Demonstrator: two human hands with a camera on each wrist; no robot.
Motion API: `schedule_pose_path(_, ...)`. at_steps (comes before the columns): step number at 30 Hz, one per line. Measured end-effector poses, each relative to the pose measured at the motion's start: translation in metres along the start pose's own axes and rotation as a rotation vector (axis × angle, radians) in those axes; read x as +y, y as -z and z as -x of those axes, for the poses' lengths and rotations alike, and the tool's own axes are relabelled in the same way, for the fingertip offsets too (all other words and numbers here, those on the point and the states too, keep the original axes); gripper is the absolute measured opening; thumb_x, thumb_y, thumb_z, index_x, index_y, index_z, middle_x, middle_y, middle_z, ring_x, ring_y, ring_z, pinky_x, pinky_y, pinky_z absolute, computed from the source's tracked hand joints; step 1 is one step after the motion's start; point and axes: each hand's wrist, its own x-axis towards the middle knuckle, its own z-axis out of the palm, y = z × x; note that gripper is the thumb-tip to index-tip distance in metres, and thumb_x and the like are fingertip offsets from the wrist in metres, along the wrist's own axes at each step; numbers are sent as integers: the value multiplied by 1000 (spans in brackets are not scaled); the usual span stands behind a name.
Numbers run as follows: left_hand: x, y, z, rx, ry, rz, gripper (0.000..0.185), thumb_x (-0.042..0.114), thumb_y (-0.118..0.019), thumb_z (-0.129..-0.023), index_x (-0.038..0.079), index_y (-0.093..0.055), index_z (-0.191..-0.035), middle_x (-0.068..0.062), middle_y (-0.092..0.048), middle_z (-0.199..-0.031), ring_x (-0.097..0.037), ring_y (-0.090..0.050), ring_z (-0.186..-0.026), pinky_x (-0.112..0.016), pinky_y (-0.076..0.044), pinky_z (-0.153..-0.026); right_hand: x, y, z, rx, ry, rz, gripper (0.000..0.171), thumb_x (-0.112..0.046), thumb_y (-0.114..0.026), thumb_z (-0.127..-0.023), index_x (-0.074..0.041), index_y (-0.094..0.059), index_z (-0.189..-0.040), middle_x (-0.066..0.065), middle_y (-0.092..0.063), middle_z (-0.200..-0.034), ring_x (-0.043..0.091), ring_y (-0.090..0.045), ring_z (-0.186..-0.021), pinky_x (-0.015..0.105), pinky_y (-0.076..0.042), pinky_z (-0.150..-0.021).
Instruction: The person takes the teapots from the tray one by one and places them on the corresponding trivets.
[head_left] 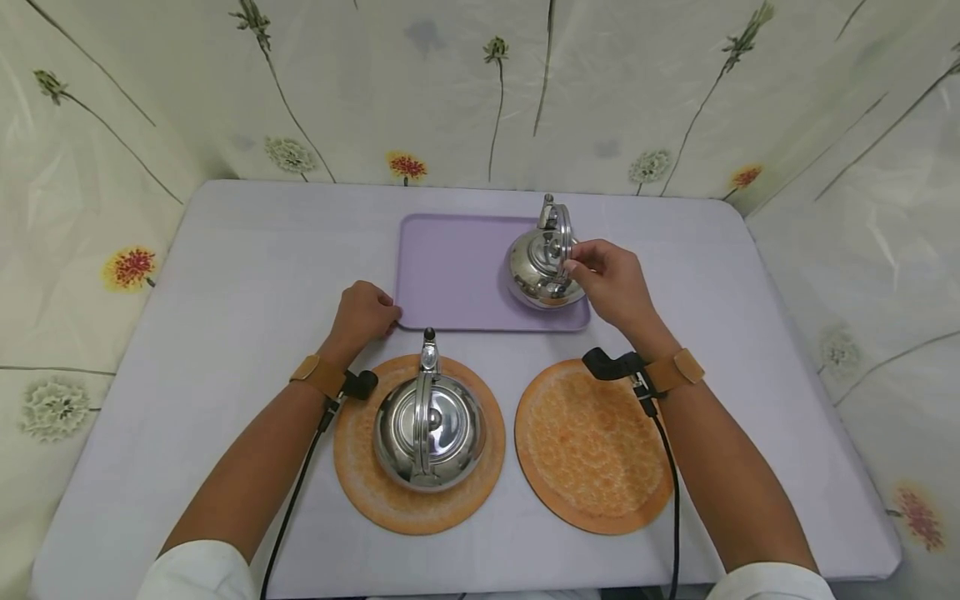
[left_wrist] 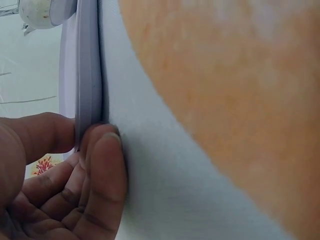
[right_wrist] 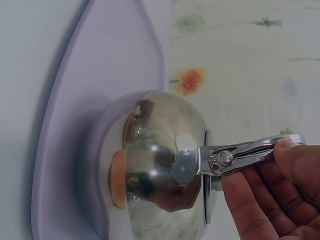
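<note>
A shiny steel kettle [head_left: 542,265] stands over the right end of a purple tray [head_left: 457,271]. My right hand [head_left: 617,285] holds its raised handle between thumb and fingers, as the right wrist view shows close up at the handle [right_wrist: 250,155]. At the tray's near left corner my left hand [head_left: 362,317] pinches the rim, thumb above and fingers beneath; the left wrist view shows this tray edge [left_wrist: 87,75] between them. A second steel kettle [head_left: 457,433], handle upright, sits on the left round orange mat [head_left: 367,500], below my left hand.
Another round mat [head_left: 592,450], with a bread-like print, lies on the right under my right wrist. A white cloth [head_left: 262,250] covers the table. Black cables [head_left: 677,517] run from both wrist cameras toward the near edge. A flowered curtain [head_left: 450,92] hangs behind the table.
</note>
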Motion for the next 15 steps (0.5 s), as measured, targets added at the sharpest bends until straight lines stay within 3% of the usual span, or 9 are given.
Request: schedule_pose_path(15, 2, 0, 1, -7, 21, 3, 19, 8, -64, -88, -7, -73, -96, -10, -68, -66, -14, -61, -55, -24, -46, -52, -3, 8, 12, 17, 11, 2, 19, -12, -62, -96, 3, -63, -106, 13, -66, -102, 22, -63, -99, 30, -50, -85)
